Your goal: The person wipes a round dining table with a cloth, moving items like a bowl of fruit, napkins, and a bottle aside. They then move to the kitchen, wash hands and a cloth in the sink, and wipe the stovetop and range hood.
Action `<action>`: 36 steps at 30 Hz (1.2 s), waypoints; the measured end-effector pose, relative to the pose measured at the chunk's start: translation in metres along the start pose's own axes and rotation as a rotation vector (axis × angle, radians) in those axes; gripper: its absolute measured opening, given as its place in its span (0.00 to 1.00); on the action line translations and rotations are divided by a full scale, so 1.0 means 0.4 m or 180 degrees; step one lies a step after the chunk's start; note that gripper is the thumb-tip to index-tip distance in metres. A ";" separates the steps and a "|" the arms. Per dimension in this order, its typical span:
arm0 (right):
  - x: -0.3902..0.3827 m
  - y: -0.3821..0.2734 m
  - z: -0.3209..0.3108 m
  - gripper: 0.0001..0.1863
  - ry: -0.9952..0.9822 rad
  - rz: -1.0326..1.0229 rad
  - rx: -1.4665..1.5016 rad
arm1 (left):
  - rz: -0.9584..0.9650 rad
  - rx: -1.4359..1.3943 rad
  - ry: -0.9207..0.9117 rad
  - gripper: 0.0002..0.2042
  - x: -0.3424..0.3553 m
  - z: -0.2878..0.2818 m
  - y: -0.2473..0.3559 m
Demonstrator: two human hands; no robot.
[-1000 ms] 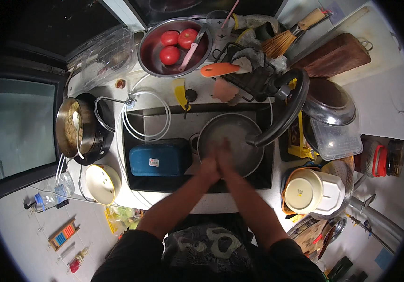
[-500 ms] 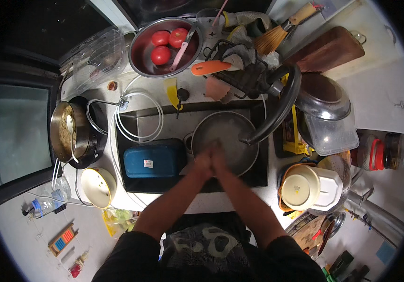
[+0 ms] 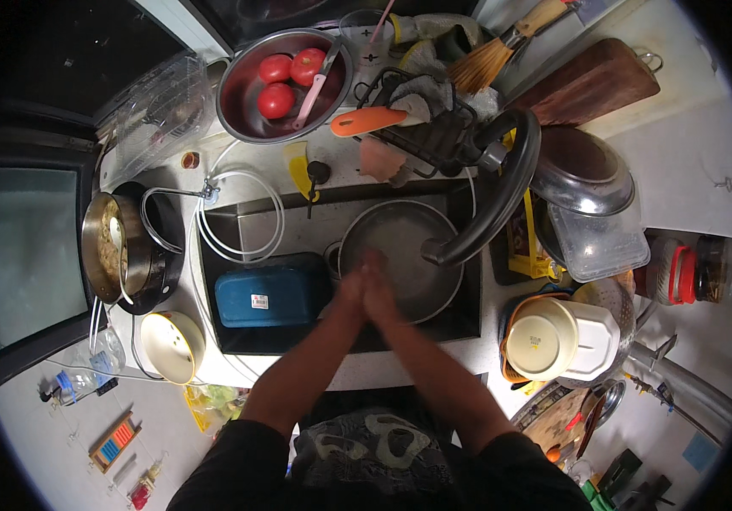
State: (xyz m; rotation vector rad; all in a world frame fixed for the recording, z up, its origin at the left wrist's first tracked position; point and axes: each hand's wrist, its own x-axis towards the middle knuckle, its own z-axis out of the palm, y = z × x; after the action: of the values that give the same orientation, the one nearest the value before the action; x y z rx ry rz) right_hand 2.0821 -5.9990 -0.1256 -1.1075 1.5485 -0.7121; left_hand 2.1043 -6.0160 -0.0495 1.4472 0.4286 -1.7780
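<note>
My left hand (image 3: 347, 289) and my right hand (image 3: 376, 288) are pressed against each other, fingers together and pointing away from me, over the left part of a wide grey metal pan (image 3: 413, 295) inside the sink (image 3: 306, 221). Blur hides whether anything lies between them. The curved dark faucet (image 3: 502, 223) reaches over the pan from the right, its spout just right of my fingers. An upturned-looking blue tub (image 3: 272, 289) sits in the sink's left half, beside my left hand.
Behind the sink are a bowl (image 3: 238, 94) of tomatoes and a knife, black racks (image 3: 417, 153) and a coiled white hose (image 3: 276, 217). Pots (image 3: 110, 247) and a cream bowl (image 3: 170, 347) stand left. Stacked bowls (image 3: 545, 341), metal lids (image 3: 579, 170) and jars (image 3: 711, 268) crowd the right.
The scene has shifted left in the view as the camera moved. Both hands stay joined, sliding slightly toward the pan's left side with blurred motion.
</note>
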 end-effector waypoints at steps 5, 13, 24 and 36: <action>-0.013 -0.081 -0.029 0.22 -0.0063 -0.0278 -0.0145 | -0.0100 0.0088 -0.0053 0.25 0.020 0.004 0.036; 0.210 0.190 -0.160 0.22 0.0017 -0.1168 -0.1264 | 0.0890 0.2391 -0.0175 0.27 0.249 -0.119 0.023; 0.198 0.351 0.003 0.20 -0.0272 -0.0289 -0.1975 | 0.1226 0.4329 0.0887 0.24 0.500 -0.204 -0.103; 0.248 0.446 -0.033 0.13 0.0440 -0.1224 -0.3259 | 0.2669 0.4418 0.1560 0.27 0.423 -0.211 -0.134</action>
State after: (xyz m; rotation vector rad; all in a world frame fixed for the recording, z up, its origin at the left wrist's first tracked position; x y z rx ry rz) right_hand 2.0168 -6.0209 -0.3183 -2.1821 1.8827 -0.1901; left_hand 2.1139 -5.9851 -0.2435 2.4180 -1.2889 -0.8641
